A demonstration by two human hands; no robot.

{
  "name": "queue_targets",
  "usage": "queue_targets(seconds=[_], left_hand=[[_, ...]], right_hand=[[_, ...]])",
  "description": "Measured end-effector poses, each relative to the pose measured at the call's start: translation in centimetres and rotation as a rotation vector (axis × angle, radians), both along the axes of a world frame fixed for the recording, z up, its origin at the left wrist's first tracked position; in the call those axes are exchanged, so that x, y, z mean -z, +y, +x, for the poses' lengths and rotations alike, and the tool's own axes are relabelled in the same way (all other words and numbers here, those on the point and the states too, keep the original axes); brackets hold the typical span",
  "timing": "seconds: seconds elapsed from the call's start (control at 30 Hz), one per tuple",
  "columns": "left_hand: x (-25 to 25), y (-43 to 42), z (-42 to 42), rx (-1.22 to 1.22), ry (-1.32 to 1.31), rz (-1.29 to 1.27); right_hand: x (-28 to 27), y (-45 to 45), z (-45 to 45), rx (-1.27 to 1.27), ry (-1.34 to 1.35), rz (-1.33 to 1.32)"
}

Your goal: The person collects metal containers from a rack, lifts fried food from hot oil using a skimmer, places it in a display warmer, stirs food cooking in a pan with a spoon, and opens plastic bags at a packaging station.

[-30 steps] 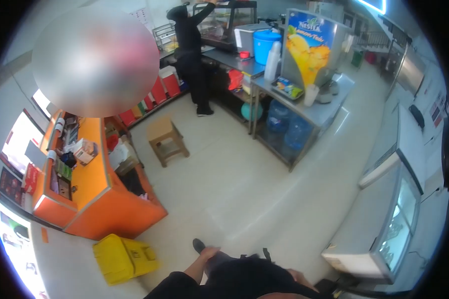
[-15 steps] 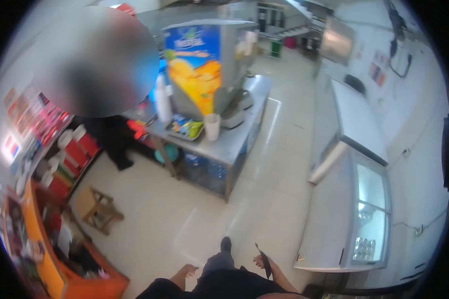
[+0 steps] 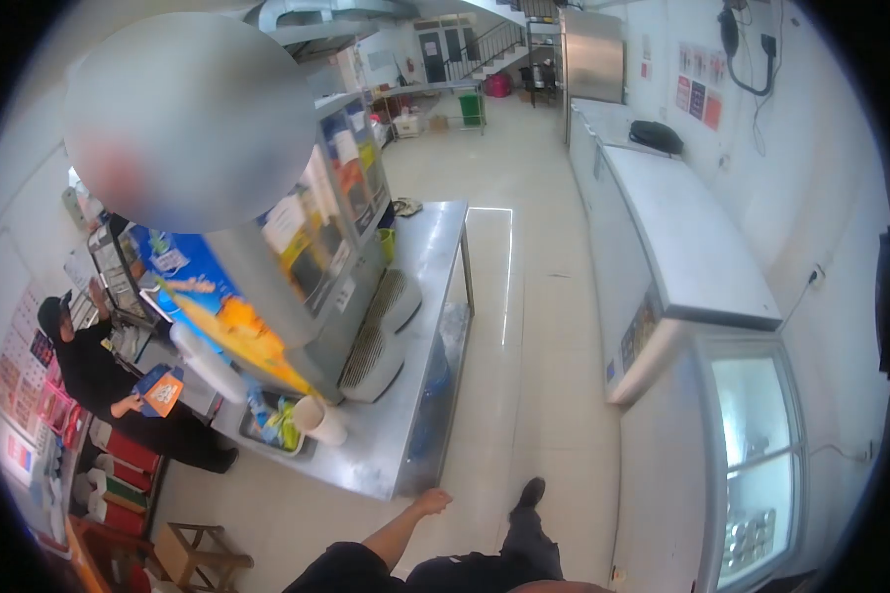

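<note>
My left hand is low in the middle of the head view, beside the near corner of the steel table. It looks empty, its fingers loosely bent. I cannot tell whether it touches the table. My right hand is out of view. On the table stand a drink dispenser with a fruit picture, a stack of pale cups and a small tray with colourful packets. My shoe shows on the tiled floor.
A person in dark clothes stands at the left, holding a blue and orange box. White chest freezers and a glass-door fridge line the right wall. A wooden stool is at lower left. A tiled aisle runs between.
My view has moved forward and turned, bringing the steel table nearer on the left. My right hand, earlier visible with a dark strip-like thing, has left view. The other person now shows more clearly.
</note>
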State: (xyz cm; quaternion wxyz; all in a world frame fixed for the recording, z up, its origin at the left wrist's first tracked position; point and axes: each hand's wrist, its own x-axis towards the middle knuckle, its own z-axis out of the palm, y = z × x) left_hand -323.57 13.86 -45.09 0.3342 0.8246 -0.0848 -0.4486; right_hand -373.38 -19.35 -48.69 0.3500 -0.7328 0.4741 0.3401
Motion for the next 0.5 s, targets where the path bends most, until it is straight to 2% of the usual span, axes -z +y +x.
queue_targets(seconds=[0.07,0.17,0.2,0.27,0.3,0.37,0.4,0.43,0.47,0.5], left_hand=[[0.2,-4.2,4.3,0.008,0.099,0.073],[4.3,-7.9,8.3,0.03,0.134,-0.03],[3.7,-9.7,10.6,0.076,0.122,-0.013],[2.5,-12.7,12.7,0.163,0.121,0.019],[1.7,-14.1,13.5,0.095,0.131,0.038],[0.7,-17.0,16.8,-0.043,0.146,0.064],[2.1,-17.9,18.7,-0.108,0.261,0.052],[4.8,-18.3,20.2,-0.168,0.373,0.039],[6.5,-19.7,22.4,-0.225,0.486,0.026],[6.0,-21.7,24.7,-0.287,0.589,0.012]], right_hand=[[-0.6,-4.1,6.9,-0.142,-0.008,0.016],[0.4,-12.7,17.7,-0.412,-0.038,0.005],[1.4,-16.3,22.4,-0.555,-0.053,-0.016],[3.6,-24.3,33.6,-1.009,-0.097,-0.113],[4.1,-28.1,40.1,-1.131,-0.148,-0.182],[3.7,-34.6,52.8,-0.844,-0.409,-0.295],[3.9,-37.3,58.9,-0.195,-0.554,-0.091],[-0.6,-38.5,64.6,-0.167,-0.654,-0.108],[-7.5,-38.8,70.8,-0.146,-0.753,-0.124],[-8.3,-40.4,75.3,-0.146,-0.811,-0.113]])
